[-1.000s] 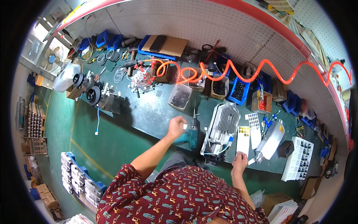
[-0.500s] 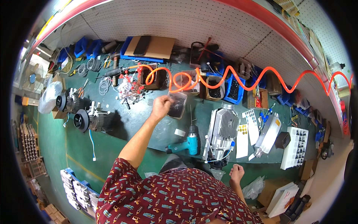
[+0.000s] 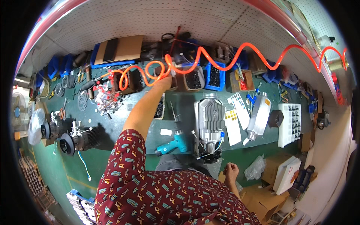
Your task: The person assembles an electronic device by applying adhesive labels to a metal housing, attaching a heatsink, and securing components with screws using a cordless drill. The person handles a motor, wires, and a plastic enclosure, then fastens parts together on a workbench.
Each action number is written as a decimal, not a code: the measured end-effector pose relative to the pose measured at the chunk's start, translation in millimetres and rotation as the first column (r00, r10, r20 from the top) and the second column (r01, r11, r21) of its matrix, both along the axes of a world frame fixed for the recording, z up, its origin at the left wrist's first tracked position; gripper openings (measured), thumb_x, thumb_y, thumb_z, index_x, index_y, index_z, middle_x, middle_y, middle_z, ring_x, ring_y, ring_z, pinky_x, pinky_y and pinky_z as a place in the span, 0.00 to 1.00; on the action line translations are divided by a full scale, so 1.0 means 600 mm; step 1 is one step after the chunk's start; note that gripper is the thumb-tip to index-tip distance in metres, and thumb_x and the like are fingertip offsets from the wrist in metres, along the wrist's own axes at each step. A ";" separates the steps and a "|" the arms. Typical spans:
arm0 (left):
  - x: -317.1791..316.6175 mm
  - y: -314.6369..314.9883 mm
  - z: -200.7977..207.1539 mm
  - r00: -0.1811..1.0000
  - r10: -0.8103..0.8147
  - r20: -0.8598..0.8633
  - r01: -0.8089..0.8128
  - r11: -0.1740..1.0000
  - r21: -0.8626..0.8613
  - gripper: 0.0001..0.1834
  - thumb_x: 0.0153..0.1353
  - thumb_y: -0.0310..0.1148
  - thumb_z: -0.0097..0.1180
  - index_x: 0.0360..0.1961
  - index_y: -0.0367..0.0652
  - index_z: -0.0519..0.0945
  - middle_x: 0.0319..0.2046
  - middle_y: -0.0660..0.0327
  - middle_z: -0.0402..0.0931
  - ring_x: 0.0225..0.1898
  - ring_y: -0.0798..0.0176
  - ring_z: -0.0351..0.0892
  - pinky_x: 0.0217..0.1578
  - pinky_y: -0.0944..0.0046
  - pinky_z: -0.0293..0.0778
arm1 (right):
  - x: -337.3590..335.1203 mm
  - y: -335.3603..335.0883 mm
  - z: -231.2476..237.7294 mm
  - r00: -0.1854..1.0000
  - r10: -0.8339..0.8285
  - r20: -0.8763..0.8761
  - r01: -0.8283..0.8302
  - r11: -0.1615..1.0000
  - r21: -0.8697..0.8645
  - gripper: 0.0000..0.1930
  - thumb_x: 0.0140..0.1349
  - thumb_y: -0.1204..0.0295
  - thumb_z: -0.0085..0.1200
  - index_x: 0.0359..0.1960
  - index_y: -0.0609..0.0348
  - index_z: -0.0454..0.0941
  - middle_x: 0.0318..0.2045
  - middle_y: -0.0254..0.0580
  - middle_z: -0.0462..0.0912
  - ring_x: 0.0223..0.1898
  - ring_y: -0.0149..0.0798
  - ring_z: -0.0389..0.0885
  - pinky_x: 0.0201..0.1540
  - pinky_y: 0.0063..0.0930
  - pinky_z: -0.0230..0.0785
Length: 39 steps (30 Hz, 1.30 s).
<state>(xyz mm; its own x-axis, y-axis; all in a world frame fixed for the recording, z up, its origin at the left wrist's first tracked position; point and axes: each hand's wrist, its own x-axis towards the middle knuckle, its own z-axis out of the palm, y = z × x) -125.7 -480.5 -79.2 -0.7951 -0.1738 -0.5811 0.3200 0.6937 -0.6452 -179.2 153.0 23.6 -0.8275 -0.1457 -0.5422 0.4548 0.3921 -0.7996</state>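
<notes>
My left hand (image 3: 164, 83) reaches over the bench into a small open box (image 3: 173, 83) in the back row. Its fingers are hidden by the box and an orange coiled hose (image 3: 149, 69). Partly under my left forearm lies a clear tray of small black parts (image 3: 159, 109). My right hand (image 3: 231, 171) hangs low in front of the bench with curled fingers; whatever they hold, if anything, cannot be made out. Between the hands are a teal power drill (image 3: 175, 144) lying near the bench edge and a finned grey metal housing (image 3: 209, 123) with a blue-tipped cable.
To the right lie sticker sheets (image 3: 233, 129), a silver canister-like part (image 3: 260, 116) and a white compartment tray (image 3: 287, 125). A blue bin of black parts (image 3: 215, 77) stands at the back. Two motor units (image 3: 84, 138) and tangled red-and-white connectors (image 3: 107, 97) are at left.
My left hand has moved farther back, from above the clear tray to the box behind it. The view has shifted to the right. My right hand stays low with curled fingers.
</notes>
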 end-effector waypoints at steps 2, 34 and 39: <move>-0.008 -0.018 -0.032 0.871 -0.384 0.307 0.444 0.882 -0.156 0.06 0.55 0.31 0.65 0.36 0.49 0.86 0.34 0.66 0.85 0.33 0.57 0.84 0.28 0.50 0.79 | 0.011 0.022 0.002 0.999 -0.046 0.018 0.044 0.997 0.064 0.05 0.68 0.73 0.56 0.37 0.61 0.76 0.24 0.36 0.77 0.20 0.28 0.72 0.22 0.24 0.66; 0.159 0.514 0.202 -0.179 0.765 0.619 0.658 -0.375 0.653 0.07 0.69 0.31 0.61 0.43 0.40 0.80 0.36 0.67 0.79 0.38 0.72 0.79 0.40 0.66 0.81 | -0.208 -0.121 0.006 0.911 0.406 0.065 -0.373 0.884 -0.282 0.07 0.69 0.69 0.57 0.40 0.59 0.78 0.26 0.33 0.78 0.22 0.25 0.73 0.22 0.20 0.66; 0.133 0.624 0.146 -0.279 0.779 0.561 0.603 -0.312 0.734 0.05 0.67 0.27 0.61 0.41 0.36 0.80 0.33 0.63 0.82 0.32 0.71 0.81 0.35 0.68 0.82 | -0.243 -0.074 -0.012 0.903 0.409 0.135 -0.367 0.894 -0.256 0.06 0.68 0.69 0.58 0.39 0.58 0.79 0.26 0.33 0.79 0.22 0.25 0.74 0.23 0.20 0.67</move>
<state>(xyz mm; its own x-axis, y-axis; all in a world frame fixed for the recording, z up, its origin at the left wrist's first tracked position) -46.2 -105.8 8.5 -0.3168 -0.8811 -0.3512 -0.1526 -0.3181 0.9357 -325.0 108.5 16.4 -0.5715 -0.5670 -0.5932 0.4467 0.3915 -0.8045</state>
